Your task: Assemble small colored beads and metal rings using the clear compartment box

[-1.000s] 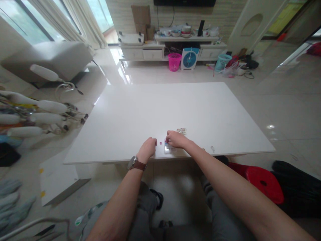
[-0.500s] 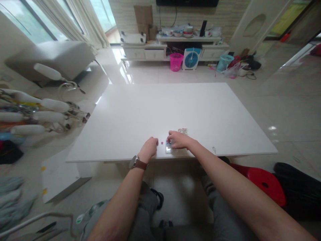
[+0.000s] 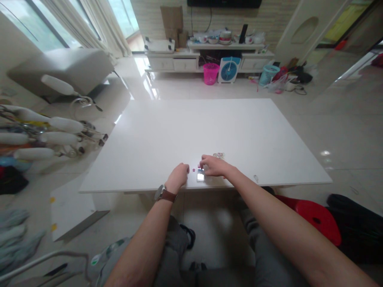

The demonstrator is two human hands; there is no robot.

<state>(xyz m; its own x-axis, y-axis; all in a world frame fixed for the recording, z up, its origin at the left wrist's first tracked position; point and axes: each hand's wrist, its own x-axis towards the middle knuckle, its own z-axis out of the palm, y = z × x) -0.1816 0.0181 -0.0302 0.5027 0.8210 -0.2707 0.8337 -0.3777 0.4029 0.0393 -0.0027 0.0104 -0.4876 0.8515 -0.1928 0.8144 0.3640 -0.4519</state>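
My right hand (image 3: 213, 166) is over a small clear case (image 3: 200, 175) near the front edge of the white table (image 3: 191, 131). Its fingers are pinched at the case's back end, and what lies between them is too small to make out. A tiny pink piece (image 3: 194, 170) lies between the case and my left hand (image 3: 179, 174). That hand rests on the tabletop with its fingers curled in; whether they hold anything is hidden. Just behind my right hand is a cluster of small ring-like items (image 3: 219, 155).
A small clear object (image 3: 255, 178) lies near the table's front edge, right of my right forearm. A red stool (image 3: 317, 219) stands at the lower right. Beyond the table are a pink basket (image 3: 211, 74) and a blue-and-white fan (image 3: 229, 70).
The case's surface now shows a brighter reflection. My right hand has barely shifted, and my left hand stays in place.
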